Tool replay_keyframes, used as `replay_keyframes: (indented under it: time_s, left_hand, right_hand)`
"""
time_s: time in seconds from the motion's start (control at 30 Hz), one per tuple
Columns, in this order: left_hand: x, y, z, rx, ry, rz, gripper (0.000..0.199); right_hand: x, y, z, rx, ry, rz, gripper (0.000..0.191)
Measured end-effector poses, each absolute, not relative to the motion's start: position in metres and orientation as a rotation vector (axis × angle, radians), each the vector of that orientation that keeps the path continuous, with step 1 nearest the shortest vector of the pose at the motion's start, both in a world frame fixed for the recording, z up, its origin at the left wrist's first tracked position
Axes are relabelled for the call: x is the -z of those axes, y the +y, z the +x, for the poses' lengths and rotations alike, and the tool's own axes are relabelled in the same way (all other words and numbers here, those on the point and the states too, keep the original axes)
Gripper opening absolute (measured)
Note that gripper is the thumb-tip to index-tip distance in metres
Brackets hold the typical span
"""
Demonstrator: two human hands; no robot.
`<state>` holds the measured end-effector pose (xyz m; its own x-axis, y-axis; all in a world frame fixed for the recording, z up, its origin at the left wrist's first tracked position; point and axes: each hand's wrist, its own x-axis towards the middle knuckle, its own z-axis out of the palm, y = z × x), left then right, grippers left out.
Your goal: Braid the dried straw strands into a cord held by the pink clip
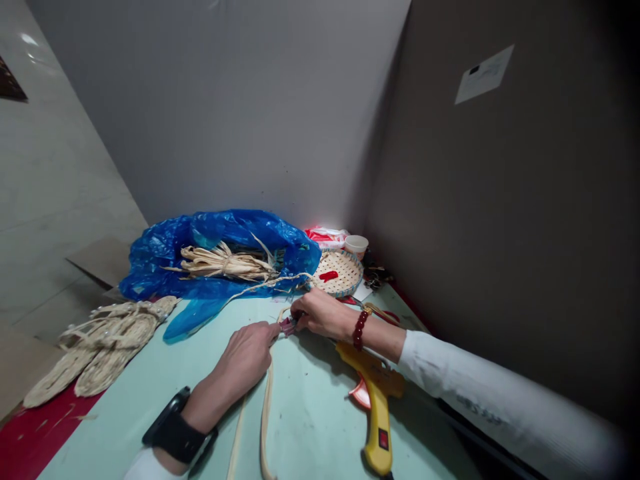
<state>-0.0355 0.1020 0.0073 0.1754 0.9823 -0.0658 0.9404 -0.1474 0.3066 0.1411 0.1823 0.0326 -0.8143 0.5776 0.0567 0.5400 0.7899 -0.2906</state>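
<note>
My left hand (249, 355), with a black watch at its wrist, has its fingers pressed together at a small pinkish piece (287, 326) near the middle of the table. From the other side, the fingers of my right hand (323, 312) close on the same piece; a dark red bead bracelet is on that wrist. A pale flat strand (267, 427) runs from near my left fingertips down to the front edge of the view. A thin twisted cord (260, 285) leads from the blue bag toward my right hand. The exact grip on the small piece is hard to make out.
Under my right forearm lies a yellow glue gun (379, 427). Behind are a blue plastic bag (215, 227) with a straw bundle (227, 262), a woven tray (345, 270) holding a red item (329, 275), and a white cup (356, 245). Woven sandals (107, 337) lie left.
</note>
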Motion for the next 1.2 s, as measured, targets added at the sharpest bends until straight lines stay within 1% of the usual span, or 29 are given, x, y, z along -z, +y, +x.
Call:
replay_keyframes:
  time_s: [0.33, 0.43, 0.57, 0.7, 0.93, 1.2]
  left_hand:
    - [-0.008, 0.101, -0.035, -0.230, 1.818, 2.218, 0.034]
    - [-0.008, 0.101, -0.035, -0.229, 1.826, 2.206, 0.032]
    - [-0.007, 0.101, -0.035, -0.237, 1.845, 2.187, 0.027]
    - [-0.008, 0.098, -0.035, -0.254, 1.846, 2.172, 0.023]
    - [-0.011, 0.089, -0.035, -0.316, 1.817, 2.125, 0.022]
    - [-0.003, 0.085, -0.037, -0.524, 1.851, 1.943, 0.020]
  right_hand:
    - [-0.038, 0.181, 0.139, -0.347, -2.882, -0.917, 0.014]
    - [-0.041, 0.180, 0.138, -0.357, -2.907, -0.930, 0.014]
    - [-0.042, 0.177, 0.140, -0.388, -2.900, -0.961, 0.021]
    - [-0.038, 0.174, 0.143, -0.427, -2.848, -0.982, 0.024]
    - [-0.029, 0.169, 0.149, -0.591, -2.683, -0.983, 0.026]
    - [-0.026, 0.169, 0.146, -0.820, -2.528, -1.005, 0.033]
